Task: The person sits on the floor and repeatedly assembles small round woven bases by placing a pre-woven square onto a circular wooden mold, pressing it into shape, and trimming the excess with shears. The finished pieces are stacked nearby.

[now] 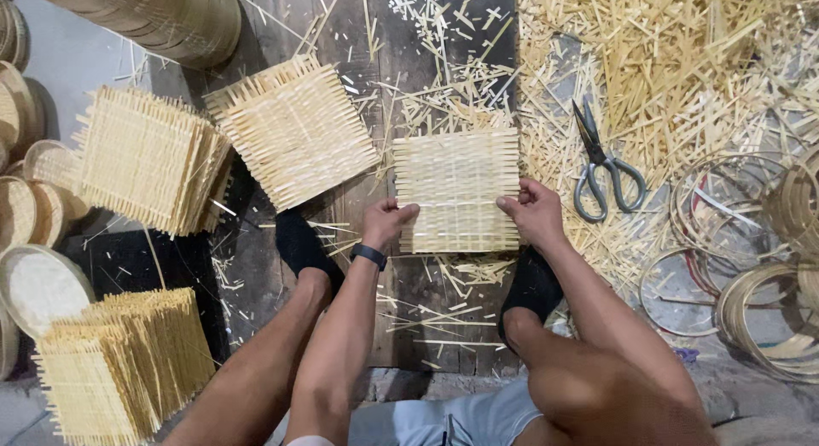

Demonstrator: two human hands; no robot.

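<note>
A square woven bamboo mat (456,188) lies flat on the dark wooden board (401,62) in front of me. My left hand (388,222) grips its lower left edge, thumb on top; a black band sits on that wrist. My right hand (533,211) pinches its lower right corner. My two feet in black socks rest on the board at either side. Grey scissors (601,166) lie just right of the mat, on bamboo offcuts.
Another woven mat (294,130) lies tilted to the left. Stacks of woven mats stand at left (145,160) and lower left (119,365). Round baskets (38,284) line the left edge. Bamboo hoops (768,241) sit right. Loose bamboo strips (665,62) cover the upper right.
</note>
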